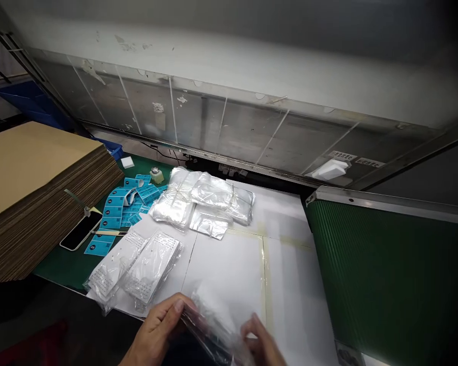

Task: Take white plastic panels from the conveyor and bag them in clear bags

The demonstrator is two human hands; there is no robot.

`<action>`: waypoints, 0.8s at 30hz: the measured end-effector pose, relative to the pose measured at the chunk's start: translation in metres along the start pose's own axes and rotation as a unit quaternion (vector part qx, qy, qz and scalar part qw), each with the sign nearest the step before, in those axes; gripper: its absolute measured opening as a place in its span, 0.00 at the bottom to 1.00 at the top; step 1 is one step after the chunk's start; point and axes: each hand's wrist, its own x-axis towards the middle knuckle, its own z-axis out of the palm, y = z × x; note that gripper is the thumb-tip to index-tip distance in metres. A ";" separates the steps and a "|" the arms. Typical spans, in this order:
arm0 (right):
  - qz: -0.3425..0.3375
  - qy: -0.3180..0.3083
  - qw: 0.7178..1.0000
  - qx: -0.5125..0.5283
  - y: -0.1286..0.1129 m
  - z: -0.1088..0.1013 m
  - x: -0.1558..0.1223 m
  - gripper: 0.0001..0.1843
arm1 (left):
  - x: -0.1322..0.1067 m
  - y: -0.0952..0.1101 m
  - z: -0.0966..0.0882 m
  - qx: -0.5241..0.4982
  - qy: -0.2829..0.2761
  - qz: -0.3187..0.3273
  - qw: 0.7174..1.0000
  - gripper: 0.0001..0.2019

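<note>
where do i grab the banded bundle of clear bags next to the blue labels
Take the banded bundle of clear plastic bags at its middle, right at the band, coming down from above on the near side: the band cinches it narrow there, while the slick ends fan out loose.

Cardboard stack (41, 203) left of scattered labels (118, 213), plastic bags (202, 201) right of them, apparently on one workbench (59, 269)

No words can be read clearly. The blue labels (114, 209) carry white printing too small to make out, the two white stickers (342, 156) on the metal panel (248, 134) show blurred characters, and the bagged printed sheets (151, 265) have rows of tiny, illegible type.
</note>
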 end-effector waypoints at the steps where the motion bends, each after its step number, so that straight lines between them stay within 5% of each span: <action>1: 0.041 0.003 0.999 0.021 0.013 0.003 0.015 0.29 | -0.001 -0.009 -0.002 -0.013 -0.016 -0.015 1.000 0.23; 4: 0.061 -0.018 0.997 0.045 0.052 0.020 0.060 0.32 | -0.005 -0.035 -0.017 -0.036 -0.033 -0.056 0.997 0.22; 8: -0.052 0.007 0.996 0.068 0.087 0.043 0.107 0.36 | -0.009 -0.057 -0.051 -0.092 0.007 -0.123 0.988 0.19; 11: -0.118 0.040 0.992 -0.037 0.095 0.054 0.138 0.40 | 0.007 -0.064 -0.077 -0.099 0.097 -0.140 0.980 0.19; 15: -0.160 0.086 0.966 -0.182 0.092 0.062 0.165 0.34 | 0.045 -0.076 -0.096 -0.052 0.162 -0.136 0.976 0.36; 18: -0.172 0.094 0.952 -0.234 0.089 0.065 0.169 0.25 | 0.061 -0.081 -0.093 0.049 0.086 -0.105 0.990 0.44; 21: -0.181 0.093 0.943 -0.262 0.086 0.063 0.165 0.22 | 0.062 -0.080 -0.083 0.170 -0.034 -0.052 0.983 0.33; 24: -0.194 0.119 0.940 -0.254 0.076 0.051 0.150 0.22 | 0.057 -0.083 -0.071 0.248 -0.096 -0.042 0.963 0.22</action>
